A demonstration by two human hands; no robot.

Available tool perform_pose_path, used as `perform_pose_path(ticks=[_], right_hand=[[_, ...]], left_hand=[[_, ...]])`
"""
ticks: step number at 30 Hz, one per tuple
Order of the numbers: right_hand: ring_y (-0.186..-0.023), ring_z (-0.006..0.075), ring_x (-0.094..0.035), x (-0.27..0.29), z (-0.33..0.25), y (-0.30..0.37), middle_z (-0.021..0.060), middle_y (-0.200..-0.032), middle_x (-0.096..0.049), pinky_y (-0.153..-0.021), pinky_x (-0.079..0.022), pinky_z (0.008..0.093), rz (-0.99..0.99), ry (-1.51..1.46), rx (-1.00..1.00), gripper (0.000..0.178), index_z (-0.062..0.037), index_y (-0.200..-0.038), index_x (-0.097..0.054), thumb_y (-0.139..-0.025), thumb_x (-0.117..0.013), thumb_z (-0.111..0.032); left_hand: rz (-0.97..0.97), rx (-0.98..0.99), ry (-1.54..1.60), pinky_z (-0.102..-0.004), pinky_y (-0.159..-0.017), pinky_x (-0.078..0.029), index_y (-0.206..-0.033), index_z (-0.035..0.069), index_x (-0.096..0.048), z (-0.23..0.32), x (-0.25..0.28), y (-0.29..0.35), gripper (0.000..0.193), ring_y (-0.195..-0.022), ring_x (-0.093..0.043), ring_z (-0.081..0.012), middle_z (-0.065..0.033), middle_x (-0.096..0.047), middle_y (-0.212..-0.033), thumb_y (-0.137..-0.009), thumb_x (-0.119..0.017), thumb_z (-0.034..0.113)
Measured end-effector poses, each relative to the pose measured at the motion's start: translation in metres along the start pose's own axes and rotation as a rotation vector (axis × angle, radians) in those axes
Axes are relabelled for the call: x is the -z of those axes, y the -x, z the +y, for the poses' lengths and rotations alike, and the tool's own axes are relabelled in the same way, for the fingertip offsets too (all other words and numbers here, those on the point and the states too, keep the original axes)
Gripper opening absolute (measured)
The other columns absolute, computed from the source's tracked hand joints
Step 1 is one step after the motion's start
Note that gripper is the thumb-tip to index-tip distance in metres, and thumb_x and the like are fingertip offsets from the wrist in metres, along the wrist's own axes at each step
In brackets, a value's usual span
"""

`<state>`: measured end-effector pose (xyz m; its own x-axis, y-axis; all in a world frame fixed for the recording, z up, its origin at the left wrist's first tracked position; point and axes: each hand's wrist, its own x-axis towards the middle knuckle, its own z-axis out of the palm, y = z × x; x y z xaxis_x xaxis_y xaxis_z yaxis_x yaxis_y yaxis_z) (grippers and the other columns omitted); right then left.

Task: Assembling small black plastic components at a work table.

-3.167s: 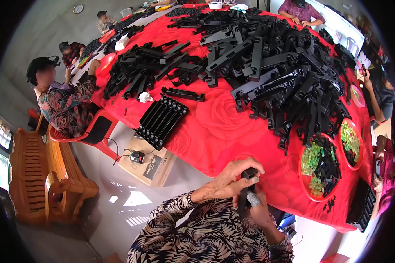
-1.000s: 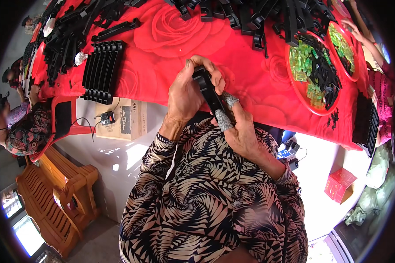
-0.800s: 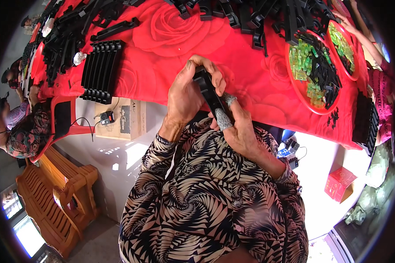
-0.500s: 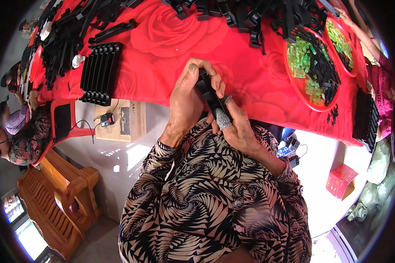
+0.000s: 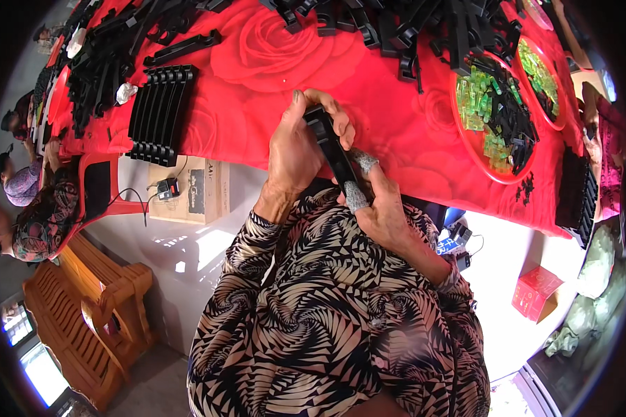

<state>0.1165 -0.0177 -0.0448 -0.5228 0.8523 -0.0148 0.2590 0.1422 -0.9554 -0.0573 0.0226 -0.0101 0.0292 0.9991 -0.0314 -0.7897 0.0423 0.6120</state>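
Over the table's near edge, my two hands hold a long black plastic bar point(image 5: 332, 147) with a hollow along its face. My left hand point(image 5: 291, 156) is closed around the bar's upper end, its thumb up and its fingers curled over the far side. Toward the lower end, my right hand point(image 5: 388, 219) grips the same bar. Grey speckled wraps point(image 5: 355, 197) cover two of that hand's fingertips. Any small part inside the bar is too hard to make out.
A red rose-patterned cloth point(image 5: 257, 52) covers the table. Stacked black bars point(image 5: 161, 115) lie left, loose black pieces point(image 5: 396, 31) at the back. A red-rimmed tray point(image 5: 481, 170) holds green clear pieces and black parts. People point(image 5: 45, 215) sit at the far left, near a wooden bench point(image 5: 83, 333).
The bar has tilted so that more of its hollow face shows. My right index finger has shifted along its side, while both hands keep their hold.
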Motion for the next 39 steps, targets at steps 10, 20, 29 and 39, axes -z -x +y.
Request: perform_pose_path(ticks=[10, 20, 29, 39], right_hand=[[-0.087, 0.0144, -0.065, 0.001, -0.008, -0.002, 0.015, -0.117, -0.061, -0.081, -0.052, 0.027, -0.054, -0.232, -0.089, 0.065, 0.0026, -0.14, -0.033, -0.078, -0.043, 0.017], [-0.074, 0.0275, -0.066, -0.003, -0.004, 0.0, 0.0206, -0.091, -0.064, -0.068, -0.051, 0.035, 0.051, -0.155, 0.012, 0.061, 0.0048, -0.135, -0.039, -0.075, -0.053, 0.008], [-0.069, 0.0273, -0.065, -0.003, -0.006, -0.006, 0.0199, -0.086, -0.06, -0.064, -0.051, 0.0363, 0.032, -0.193, -0.007, 0.051, 0.0068, -0.126, -0.041, -0.076, -0.045, 0.009], [-0.059, 0.0096, -0.059, -0.005, -0.017, -0.009, 0.0066, -0.078, -0.061, -0.051, -0.048, 0.0224, -0.007, -0.264, -0.097, 0.013, 0.0032, -0.109, -0.049, -0.098, -0.045, -0.001]], left_hand=[[0.06, 0.042, 0.077, -0.0325, -0.06, -0.038, -0.092, 0.004, -0.048, -0.002, 0.01, -0.004, 0.047, -0.064, -0.043, -0.0202, -0.0075, -0.042, -0.073, -0.103, -0.034, 0.047], [0.026, 0.063, 0.114, -0.0331, -0.061, -0.037, -0.092, 0.005, -0.048, -0.003, 0.013, -0.004, 0.046, -0.065, -0.043, -0.0204, -0.0072, -0.041, -0.073, -0.103, -0.035, 0.047], [0.01, 0.005, -0.01, -0.0346, -0.062, -0.038, -0.093, 0.003, -0.048, 0.003, -0.006, 0.001, 0.047, -0.065, -0.045, -0.0214, -0.0093, -0.044, -0.075, -0.103, -0.035, 0.047], [0.025, -0.006, -0.016, -0.0357, -0.064, -0.041, -0.094, 0.003, -0.048, 0.002, -0.01, 0.008, 0.045, -0.066, -0.047, -0.0223, -0.0099, -0.046, -0.076, -0.103, -0.035, 0.045]])
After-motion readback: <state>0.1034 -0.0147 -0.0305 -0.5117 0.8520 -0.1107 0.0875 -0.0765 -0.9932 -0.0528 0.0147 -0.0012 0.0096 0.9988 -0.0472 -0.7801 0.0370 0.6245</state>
